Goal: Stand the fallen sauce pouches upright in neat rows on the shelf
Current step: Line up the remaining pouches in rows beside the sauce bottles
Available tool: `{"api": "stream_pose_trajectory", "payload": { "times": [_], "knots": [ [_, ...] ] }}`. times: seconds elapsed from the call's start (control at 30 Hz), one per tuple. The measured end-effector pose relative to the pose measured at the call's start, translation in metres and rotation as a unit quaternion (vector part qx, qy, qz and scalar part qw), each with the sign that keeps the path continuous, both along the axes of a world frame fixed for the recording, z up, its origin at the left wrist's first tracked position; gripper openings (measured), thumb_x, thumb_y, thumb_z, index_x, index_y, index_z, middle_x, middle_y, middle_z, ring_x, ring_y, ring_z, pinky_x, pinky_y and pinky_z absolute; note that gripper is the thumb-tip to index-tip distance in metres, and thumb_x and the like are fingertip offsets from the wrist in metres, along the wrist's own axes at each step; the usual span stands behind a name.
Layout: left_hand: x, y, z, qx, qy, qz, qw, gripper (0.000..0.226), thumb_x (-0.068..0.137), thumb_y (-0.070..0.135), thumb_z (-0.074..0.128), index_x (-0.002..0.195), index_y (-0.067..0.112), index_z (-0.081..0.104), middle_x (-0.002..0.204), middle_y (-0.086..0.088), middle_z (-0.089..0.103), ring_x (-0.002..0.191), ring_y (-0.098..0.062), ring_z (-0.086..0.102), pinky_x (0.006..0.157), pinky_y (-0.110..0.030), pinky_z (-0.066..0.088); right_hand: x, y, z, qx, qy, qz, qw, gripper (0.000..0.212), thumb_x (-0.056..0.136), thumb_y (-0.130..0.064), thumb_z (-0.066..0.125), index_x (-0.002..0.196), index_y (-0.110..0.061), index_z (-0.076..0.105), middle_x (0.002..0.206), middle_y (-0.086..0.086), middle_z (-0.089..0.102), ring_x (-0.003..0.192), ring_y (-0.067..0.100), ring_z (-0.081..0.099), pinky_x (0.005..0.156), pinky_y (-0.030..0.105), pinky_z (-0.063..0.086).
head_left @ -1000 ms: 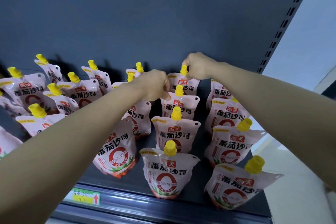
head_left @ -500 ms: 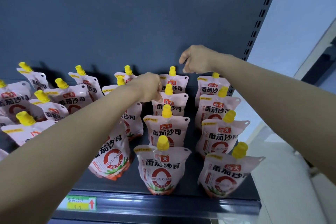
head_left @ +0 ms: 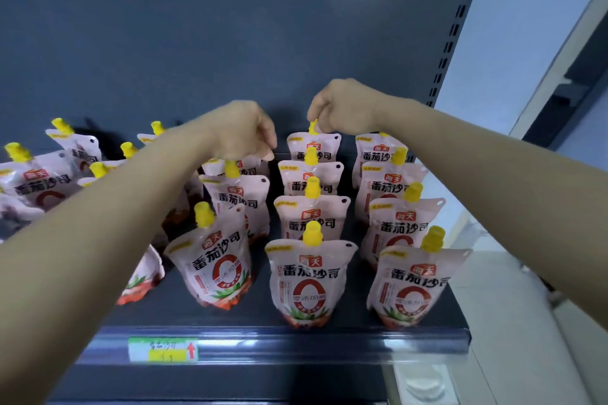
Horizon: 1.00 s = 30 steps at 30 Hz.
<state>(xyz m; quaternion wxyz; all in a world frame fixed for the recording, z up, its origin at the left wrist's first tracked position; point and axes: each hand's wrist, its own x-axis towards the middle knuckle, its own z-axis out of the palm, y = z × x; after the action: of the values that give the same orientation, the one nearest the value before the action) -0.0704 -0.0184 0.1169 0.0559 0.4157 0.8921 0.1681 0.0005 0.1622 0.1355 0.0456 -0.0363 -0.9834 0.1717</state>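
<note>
Pink sauce pouches with yellow caps stand on a dark shelf [head_left: 362, 327]. Three upright rows run front to back at right; the front middle pouch [head_left: 311, 276] and front right pouch [head_left: 416, 283] are nearest. My right hand [head_left: 342, 108] pinches the yellow cap of the rearmost pouch [head_left: 314, 146] in the middle row. My left hand [head_left: 245, 131] hovers curled over the back pouch [head_left: 245, 168] of the third row; its fingertips are hidden. The front pouch [head_left: 215, 266] of that row leans left. Several more pouches [head_left: 42, 184] at left stand tilted and uneven, partly behind my left forearm.
The dark back panel [head_left: 197, 43] rises just behind the rear pouches. A slotted upright [head_left: 452, 39] bounds the shelf at right. A price label [head_left: 163, 349] sits on the front rail. Pale floor lies beyond the right end.
My right hand came down onto the rear middle pouch's cap and closed on it. My left hand lifted off the third-row pouches. The camera view shifted upward and rightward.
</note>
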Motion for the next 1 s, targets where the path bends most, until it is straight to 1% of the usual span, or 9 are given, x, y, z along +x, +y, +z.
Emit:
{"api": "stream_pose_trajectory", "payload": {
  "times": [0.1,0.17,0.27,0.37,0.43,0.53,0.67,0.83,1.0],
  "knots": [
    [0.004,-0.035,0.008,0.05,-0.023,0.001,0.998,0.009,0.079,0.014,0.07,0.088,0.015,0.072,0.089,0.005,0.074,0.08,-0.001,0.067,0.079,-0.014,0.049,-0.003,-0.028,-0.001,-0.001,-0.002,0.034,0.999,0.028,0.083,-0.008,0.064,0.111,-0.007,0.069,0.108,0.007,0.072,0.099,0.017,0.063,0.078,0.017,0.044],
    [0.008,-0.059,0.009,0.084,-0.056,0.001,0.995,0.006,0.078,0.015,0.072,0.084,0.015,0.072,0.073,0.019,0.07,0.064,0.015,0.06,0.063,0.001,0.04,-0.008,-0.047,-0.004,0.002,-0.013,0.061,0.998,0.027,0.083,-0.012,0.067,0.109,-0.008,0.07,0.105,0.004,0.072,0.088,0.011,0.059,0.062,0.005,0.042],
    [0.019,-0.091,0.003,0.107,-0.108,0.016,0.988,0.015,0.07,0.03,0.077,0.081,0.021,0.073,0.074,0.015,0.071,0.063,0.009,0.059,0.061,-0.002,0.042,-0.017,-0.076,-0.011,0.015,-0.046,0.094,0.994,0.029,0.083,-0.014,0.068,0.111,-0.007,0.069,0.109,0.005,0.072,0.087,0.013,0.059,0.057,0.0,0.042],
    [0.031,-0.117,-0.011,0.073,-0.178,0.031,0.981,0.037,0.057,0.045,0.079,0.087,0.024,0.072,0.081,0.016,0.071,0.074,0.006,0.063,0.072,-0.008,0.046,-0.026,-0.098,-0.024,0.046,-0.079,0.105,0.99,0.03,0.083,-0.014,0.067,0.11,0.0,0.067,0.111,0.018,0.069,0.099,0.03,0.063,0.082,0.031,0.052],
    [0.038,-0.128,-0.025,0.023,-0.183,0.035,0.982,0.029,0.062,0.038,0.081,0.086,0.025,0.071,0.085,0.011,0.072,0.081,0.0,0.065,0.078,-0.018,0.046,-0.028,-0.11,-0.03,0.071,-0.096,0.114,0.986,0.025,0.083,-0.011,0.064,0.101,0.007,0.064,0.089,0.024,0.065,0.082,0.029,0.056,0.064,0.027,0.045],
    [0.047,-0.128,-0.048,-0.014,-0.146,0.053,0.988,0.018,0.073,0.023,0.076,0.063,0.021,0.06,0.061,0.01,0.06,0.057,0.0,0.053,0.058,-0.018,0.038,-0.026,-0.122,-0.034,0.111,-0.098,0.121,0.982,0.017,0.086,-0.009,0.059,0.093,0.007,0.063,0.061,0.003,0.04,0.064,0.021,0.041,0.042,0.014,0.028],
    [0.051,-0.126,-0.059,-0.003,-0.122,0.075,0.99,0.049,0.078,0.01,0.069,0.048,0.015,0.03,0.051,0.002,0.026,0.049,-0.011,0.025,0.05,-0.027,0.021,-0.031,-0.121,-0.036,0.103,-0.095,0.117,0.983,0.026,0.088,-0.013,0.061,0.103,0.008,0.064,0.063,-0.005,0.036,0.055,0.011,0.035,0.047,0.022,0.028],
    [0.046,-0.139,-0.055,-0.033,-0.122,0.091,0.988,0.027,0.079,0.008,0.067,0.054,0.014,0.059,0.052,0.011,0.045,0.053,-0.006,0.04,0.057,-0.018,0.035,-0.04,-0.122,-0.038,0.093,-0.103,0.124,0.982,0.027,0.088,-0.013,0.061,0.111,0.001,0.066,0.059,-0.002,0.039,0.055,0.016,0.038,0.049,0.025,0.028],
    [0.043,-0.143,-0.058,-0.023,-0.112,0.086,0.99,0.012,0.079,0.005,0.066,0.076,-0.006,0.066,0.065,0.0,0.047,0.065,-0.015,0.04,0.069,-0.029,0.039,-0.042,-0.126,-0.039,0.08,-0.103,0.134,0.982,0.025,0.087,-0.013,0.061,0.109,-0.002,0.068,0.055,0.0,0.04,0.054,0.016,0.04,0.05,0.026,0.03]
  ]
}}
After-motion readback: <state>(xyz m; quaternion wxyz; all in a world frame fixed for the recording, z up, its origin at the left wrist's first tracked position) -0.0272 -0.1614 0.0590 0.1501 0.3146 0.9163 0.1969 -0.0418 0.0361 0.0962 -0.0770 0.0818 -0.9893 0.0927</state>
